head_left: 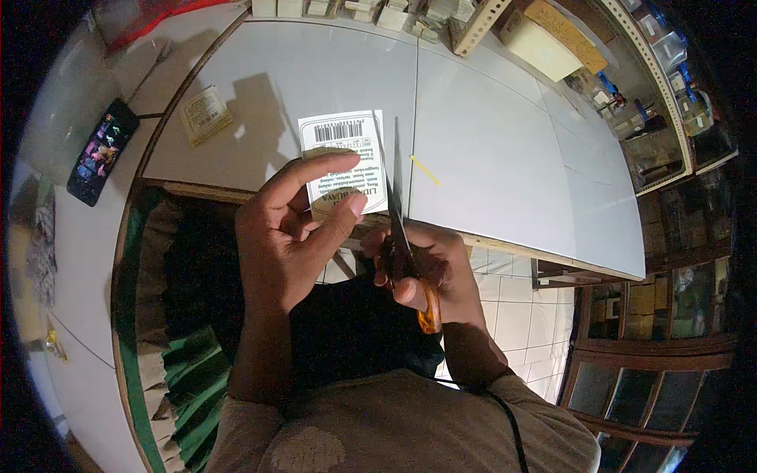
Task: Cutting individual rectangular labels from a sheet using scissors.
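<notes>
Pinched between the thumb and fingers of my left hand (292, 229) is a white printed label (341, 138) with a barcode and dark text, upside down to me. My right hand (430, 256) grips a pair of scissors (397, 189) with amber handles, thumb in one loop. The dark blades point away from me, spread apart, along the label's right edge. Whether they touch the paper I cannot tell. A thin yellow strip (424, 169) lies on the white table (489, 158) just right of the blades.
A small stack of pale labels (206, 116) lies at the table's left. Further left, a phone (103, 152) with a lit screen leans at an angle. Small paper stacks (392, 16) line the far edge. A metal shelf (662, 87) with goods and a cardboard box (564, 31) stand at right.
</notes>
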`<state>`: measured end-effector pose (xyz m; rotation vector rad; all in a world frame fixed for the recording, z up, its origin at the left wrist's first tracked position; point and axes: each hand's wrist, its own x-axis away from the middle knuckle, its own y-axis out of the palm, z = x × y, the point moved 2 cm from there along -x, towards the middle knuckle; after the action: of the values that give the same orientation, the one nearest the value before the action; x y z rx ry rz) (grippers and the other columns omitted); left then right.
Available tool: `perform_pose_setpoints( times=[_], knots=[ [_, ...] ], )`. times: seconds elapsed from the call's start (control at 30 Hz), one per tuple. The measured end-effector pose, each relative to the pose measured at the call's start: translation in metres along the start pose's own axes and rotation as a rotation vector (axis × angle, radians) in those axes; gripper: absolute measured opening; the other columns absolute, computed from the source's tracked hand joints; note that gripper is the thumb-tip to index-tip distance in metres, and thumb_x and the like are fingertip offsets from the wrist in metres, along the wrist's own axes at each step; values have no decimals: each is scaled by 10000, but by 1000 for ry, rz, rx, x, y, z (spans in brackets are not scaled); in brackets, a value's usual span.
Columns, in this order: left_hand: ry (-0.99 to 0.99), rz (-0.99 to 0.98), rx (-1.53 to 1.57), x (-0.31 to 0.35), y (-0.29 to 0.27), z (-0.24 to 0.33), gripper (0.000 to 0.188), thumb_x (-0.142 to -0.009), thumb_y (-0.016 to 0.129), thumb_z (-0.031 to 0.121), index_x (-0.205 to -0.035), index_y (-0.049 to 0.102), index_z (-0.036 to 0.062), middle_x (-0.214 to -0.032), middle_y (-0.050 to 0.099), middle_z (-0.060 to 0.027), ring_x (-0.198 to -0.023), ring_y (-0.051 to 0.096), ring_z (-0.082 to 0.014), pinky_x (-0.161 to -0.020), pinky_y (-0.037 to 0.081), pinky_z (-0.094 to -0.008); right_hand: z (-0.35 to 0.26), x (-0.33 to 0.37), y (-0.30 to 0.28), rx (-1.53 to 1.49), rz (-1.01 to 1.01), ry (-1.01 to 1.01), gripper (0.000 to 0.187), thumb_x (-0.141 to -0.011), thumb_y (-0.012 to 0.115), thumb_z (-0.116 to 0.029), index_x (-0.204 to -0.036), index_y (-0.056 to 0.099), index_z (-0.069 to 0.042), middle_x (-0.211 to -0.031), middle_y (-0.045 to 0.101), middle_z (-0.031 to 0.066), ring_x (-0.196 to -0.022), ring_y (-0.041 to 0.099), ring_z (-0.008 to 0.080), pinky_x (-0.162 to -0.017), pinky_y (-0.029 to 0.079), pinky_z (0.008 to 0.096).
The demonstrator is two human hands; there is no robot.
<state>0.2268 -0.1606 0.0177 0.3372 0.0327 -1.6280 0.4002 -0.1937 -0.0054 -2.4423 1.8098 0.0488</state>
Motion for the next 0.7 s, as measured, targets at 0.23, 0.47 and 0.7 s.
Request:
perform_pose_setpoints(
  times=[0.23,0.47,0.7],
  knots=[
    [35,63,-48,-3,3,0,316,-806,682,-39,-1117,628,-13,-1099,641,-120,-959,633,-152,-764,564,-247,7,7,5,-35,1,44,490,-720,813,-411,-980,646,-30,-843,631,59,-764,581,137,-706,447,265],
    [60,13,-112,-3,0,0,332,-794,691,-39,-1119,633,-4,-1091,648,-124,-955,636,-141,-751,563,-242,7,3,6,-59,28,-11,504,-703,831,-390,-994,638,-26,-851,644,70,-773,605,155,-718,462,280],
    [51,26,-84,-3,1,-3,333,-794,693,-35,-1120,636,4,-1092,650,-122,-948,641,-143,-747,562,-240,8,2,6,-34,34,2,712,-700,790,-542,-1045,601,52,-857,635,79,-684,593,112,-629,481,236]
  ],
)
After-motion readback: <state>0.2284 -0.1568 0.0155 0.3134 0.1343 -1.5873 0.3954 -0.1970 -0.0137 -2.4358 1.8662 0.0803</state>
